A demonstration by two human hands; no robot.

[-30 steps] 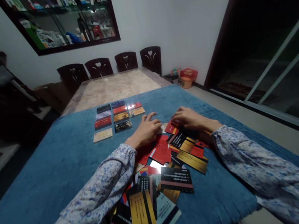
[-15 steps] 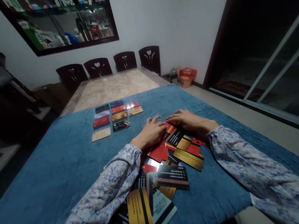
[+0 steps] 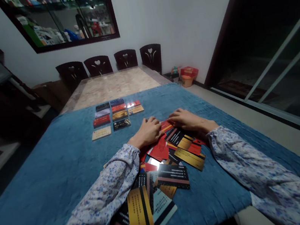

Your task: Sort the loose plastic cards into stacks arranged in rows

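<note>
A loose heap of bank-style cards lies before me on a blue cloth [image 3: 68,160]. My left hand [image 3: 148,132] is palm down at the heap's far left edge, its fingers bent and apart beside a red card [image 3: 159,150]. At the far right side, my right hand [image 3: 188,120] rests over the heap with loosely curved fingers. Its fingertips touch an orange-striped red card [image 3: 166,126] between the hands. Nearer me are a black card [image 3: 172,176], a gold card [image 3: 139,214] and a pale blue card [image 3: 162,208]. My palms' undersides are hidden.
Beyond my left hand, cards stand sorted in small stacks, among them a red stack [image 3: 101,121], a black card [image 3: 121,124] and a cream card [image 3: 101,133]. The bare marble tabletop [image 3: 113,84] continues behind the cloth. Dark chairs [image 3: 98,66] line the wall.
My left hand has drawn slightly left, away from my right hand, uncovering more of the striped red card. My right hand has barely shifted. The sorted stacks look the same.
</note>
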